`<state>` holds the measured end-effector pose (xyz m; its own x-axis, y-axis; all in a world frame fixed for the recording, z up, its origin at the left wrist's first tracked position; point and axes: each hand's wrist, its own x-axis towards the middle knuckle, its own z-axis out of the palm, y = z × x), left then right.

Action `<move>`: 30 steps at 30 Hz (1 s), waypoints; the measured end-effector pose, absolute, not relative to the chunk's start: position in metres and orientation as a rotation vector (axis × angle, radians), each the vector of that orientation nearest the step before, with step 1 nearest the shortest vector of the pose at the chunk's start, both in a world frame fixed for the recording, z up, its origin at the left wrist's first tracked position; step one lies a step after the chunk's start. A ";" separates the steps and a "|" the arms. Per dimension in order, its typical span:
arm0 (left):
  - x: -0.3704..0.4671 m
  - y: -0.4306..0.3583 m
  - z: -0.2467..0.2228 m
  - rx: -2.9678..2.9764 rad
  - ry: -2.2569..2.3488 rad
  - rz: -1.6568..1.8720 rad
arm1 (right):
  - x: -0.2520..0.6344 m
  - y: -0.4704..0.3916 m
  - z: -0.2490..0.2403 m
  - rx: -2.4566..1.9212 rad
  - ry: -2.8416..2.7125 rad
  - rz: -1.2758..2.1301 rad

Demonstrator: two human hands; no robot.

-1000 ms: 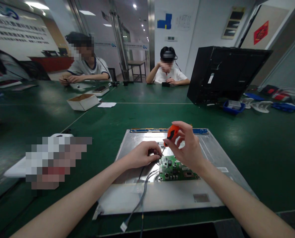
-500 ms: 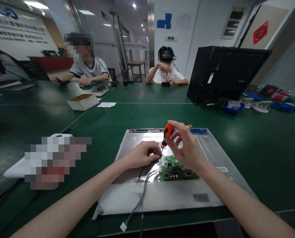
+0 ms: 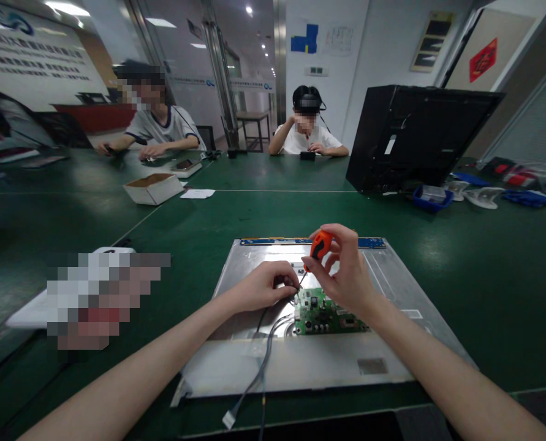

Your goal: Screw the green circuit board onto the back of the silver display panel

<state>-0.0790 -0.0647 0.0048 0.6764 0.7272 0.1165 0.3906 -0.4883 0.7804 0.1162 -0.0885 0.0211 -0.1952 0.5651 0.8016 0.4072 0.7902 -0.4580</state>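
Observation:
A metal panel (image 3: 300, 367) lies flat in front of me, with a green circuit board (image 3: 316, 312) on its middle. My right hand (image 3: 346, 266) grips the orange and black handle of a screwdriver (image 3: 321, 245), tilted so that its tip points down at the board's upper left corner. At that same corner my left hand (image 3: 275, 285) is closed, thumb and fingers pinched beside the tip; what they hold, if anything, is hidden. Grey cables (image 3: 268, 349) run from the board's left side over the panel's front edge to a white connector (image 3: 229, 419).
An open box (image 3: 153, 190) and a white paper (image 3: 198, 194) lie farther back on the green table (image 3: 254, 214). A black monitor (image 3: 415, 141) and a blue tray (image 3: 432, 198) stand at the right. Two people sit across the table. A partly blurred white object (image 3: 29, 309) lies left.
The screwdriver's handle has moved slightly right and leans more to the right in my right hand. My left hand has stayed in place.

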 end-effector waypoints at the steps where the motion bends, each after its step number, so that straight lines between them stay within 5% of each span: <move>1: -0.079 -0.065 0.005 2.130 0.854 0.570 | 0.116 -0.089 0.021 -0.747 -1.821 0.166; 30: -0.080 -0.063 0.002 2.109 0.820 0.598 | 0.114 -0.089 0.019 -0.713 -1.801 0.250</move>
<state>-0.0797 -0.0630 0.0020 0.6810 0.7190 0.1389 0.3518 -0.4875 0.7991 0.1144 -0.0890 0.0187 -0.1896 0.5809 0.7916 0.3437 0.7945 -0.5007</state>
